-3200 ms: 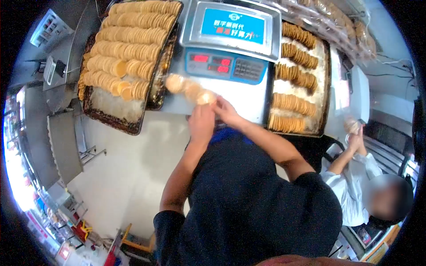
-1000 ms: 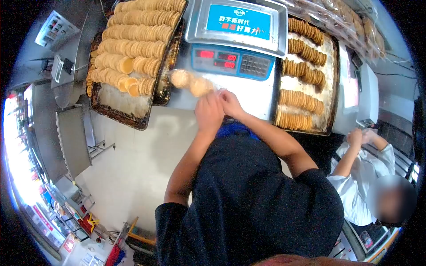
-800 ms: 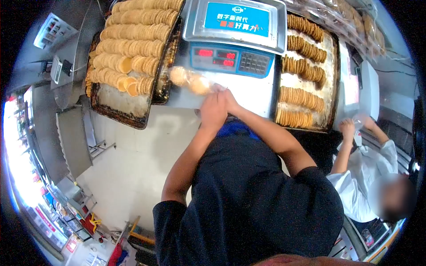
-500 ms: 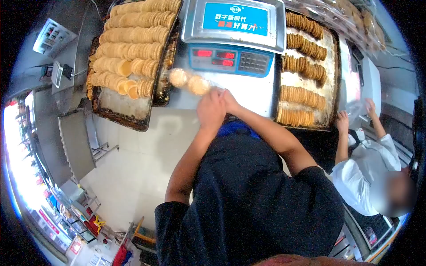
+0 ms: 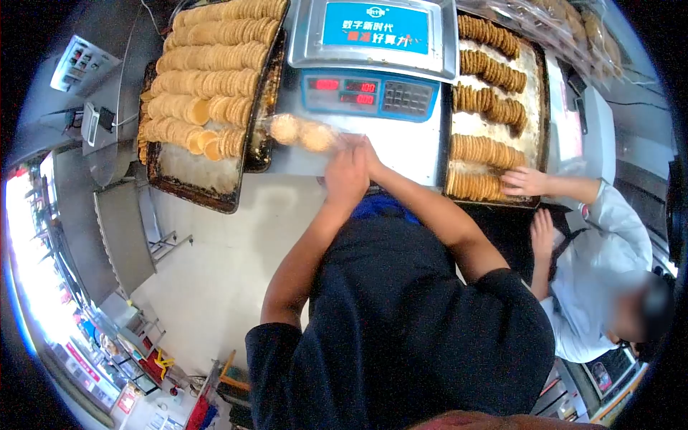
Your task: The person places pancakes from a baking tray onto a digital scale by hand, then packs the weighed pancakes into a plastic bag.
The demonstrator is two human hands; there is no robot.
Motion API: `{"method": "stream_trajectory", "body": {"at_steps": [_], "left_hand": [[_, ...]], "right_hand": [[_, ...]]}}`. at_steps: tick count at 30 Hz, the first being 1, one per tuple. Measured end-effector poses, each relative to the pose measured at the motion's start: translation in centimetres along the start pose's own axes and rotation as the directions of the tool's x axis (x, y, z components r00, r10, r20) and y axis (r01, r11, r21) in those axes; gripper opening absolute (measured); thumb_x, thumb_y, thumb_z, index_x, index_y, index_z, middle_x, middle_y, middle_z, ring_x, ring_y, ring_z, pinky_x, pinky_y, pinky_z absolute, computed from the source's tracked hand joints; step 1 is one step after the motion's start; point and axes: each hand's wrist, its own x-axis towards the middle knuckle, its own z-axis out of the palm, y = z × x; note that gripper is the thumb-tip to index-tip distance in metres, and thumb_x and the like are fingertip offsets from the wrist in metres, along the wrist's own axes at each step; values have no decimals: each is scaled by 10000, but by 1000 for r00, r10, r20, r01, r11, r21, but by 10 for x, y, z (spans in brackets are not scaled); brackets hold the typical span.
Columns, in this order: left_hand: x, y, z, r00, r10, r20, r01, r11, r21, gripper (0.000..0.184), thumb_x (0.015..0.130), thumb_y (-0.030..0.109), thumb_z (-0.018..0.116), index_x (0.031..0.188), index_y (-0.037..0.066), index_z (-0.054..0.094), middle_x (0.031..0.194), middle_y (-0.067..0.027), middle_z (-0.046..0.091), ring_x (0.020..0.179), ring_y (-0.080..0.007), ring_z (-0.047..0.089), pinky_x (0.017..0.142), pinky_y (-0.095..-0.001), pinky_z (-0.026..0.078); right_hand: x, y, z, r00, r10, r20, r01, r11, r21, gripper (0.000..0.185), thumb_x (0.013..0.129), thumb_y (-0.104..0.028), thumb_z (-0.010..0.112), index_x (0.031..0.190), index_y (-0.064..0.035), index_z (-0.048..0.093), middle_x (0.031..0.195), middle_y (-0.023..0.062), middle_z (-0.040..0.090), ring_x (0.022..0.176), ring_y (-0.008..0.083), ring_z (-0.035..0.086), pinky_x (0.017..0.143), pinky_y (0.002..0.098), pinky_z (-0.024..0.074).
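A clear plastic bag (image 5: 315,136) of round, pale golden cookies lies on the metal counter, just below the scale. Its gathered end is pinched by my left hand (image 5: 347,173) and my right hand (image 5: 370,155), which press together at the counter's front edge. Both hands are closed, and their fingertips are partly hidden. Just above them is the blue digital scale (image 5: 369,95), its red digits lit and its steel pan (image 5: 303,54) behind.
At left, a dark baking tray (image 5: 193,175) holds rows of thin round cookies. Another tray (image 5: 529,100) at right holds browner rows; a co-worker's hand (image 5: 524,181) touches its front row. Bagged goods (image 5: 559,25) lie at the back right.
My hands stay on the bag's gathered end with little movement. The co-worker has moved closer, leaving the clear plastic at right and placing one hand on the right tray's cookies.
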Motion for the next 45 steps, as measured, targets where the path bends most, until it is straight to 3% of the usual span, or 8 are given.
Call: {"method": "stream_trajectory", "body": {"at_steps": [5, 18, 24, 28, 35, 40, 42, 45], "left_hand": [[6, 2, -2, 979, -197, 55, 200, 979, -47, 324, 902, 98, 585, 1217, 38, 631, 885, -152, 665, 801, -358, 657, 681, -455, 534], [6, -4, -18, 923, -384, -17, 352, 863, -362, 360, 981, 98, 564, 1332, 26, 586, 1184, -234, 704, 945, -409, 704, 776, -473, 558], [18, -9, -76, 786, -618, -35, 441, 599, -669, 387, 1026, 117, 573, 1373, -40, 502, 1027, -95, 677, 789, -151, 619, 712, -296, 498], [10, -13, -83, 770, -637, -45, 432, 570, -699, 412, 1026, 65, 529, 1423, -7, 448, 940, -80, 643, 740, -108, 604, 688, -261, 517], [-27, -22, -95, 701, -713, -19, 454, 467, -759, 449, 984, 67, 586, 1415, 14, 469, 801, -58, 637, 719, -113, 605, 630, -256, 502], [-18, -13, -110, 441, -818, 369, 896, 426, -127, 649, 895, 246, 766, 1412, -9, 468, 952, -187, 708, 839, -316, 699, 778, -414, 538], [-38, -30, -76, 851, -518, -91, 515, 856, -55, 654, 856, 237, 816, 1396, 24, 516, 1040, -193, 644, 943, -292, 642, 832, -434, 514], [-12, -28, -67, 804, -594, 14, 586, 788, -191, 709, 779, 187, 843, 1404, 59, 533, 1169, -179, 572, 1082, -358, 578, 946, -467, 472]], "right_hand": [[-4, 11, -24, 957, -35, 288, 207, 778, -593, 307, 929, -255, 652, 1139, -34, 682, 1110, 174, 713, 947, 367, 675, 836, 444, 535], [-21, -83, -26, 977, -184, 105, 209, 754, -623, 336, 950, -324, 702, 882, 5, 725, 829, 187, 719, 716, 408, 687, 685, 476, 552], [-46, -151, -53, 981, -54, -186, -40, 883, -468, 361, 947, -285, 764, 1172, -23, 660, 683, 107, 681, 606, 169, 655, 571, 303, 482], [-38, -153, -42, 999, 27, -29, -38, 846, -532, 581, 956, -484, 711, 1281, -14, 608, 678, 135, 690, 616, 293, 699, 610, 411, 535], [-6, -162, -16, 979, -201, 34, 176, 749, -639, 184, 942, -191, 671, 994, -40, 763, 834, 183, 730, 718, 375, 708, 661, 424, 554], [-4, -166, -2, 892, -398, 214, 438, 643, -628, 161, 937, -185, 646, 992, -69, 743, 879, 164, 733, 778, 393, 696, 678, 477, 553], [-7, -179, -3, 861, -397, 318, 502, 564, -656, 149, 891, -142, 710, 1026, -102, 758, 861, 118, 724, 743, 337, 702, 637, 414, 565], [-21, -195, -1, 833, -345, 431, 551, 450, -703, 186, 870, -130, 712, 1052, -131, 752, 844, 78, 712, 721, 299, 705, 618, 401, 569]]}}
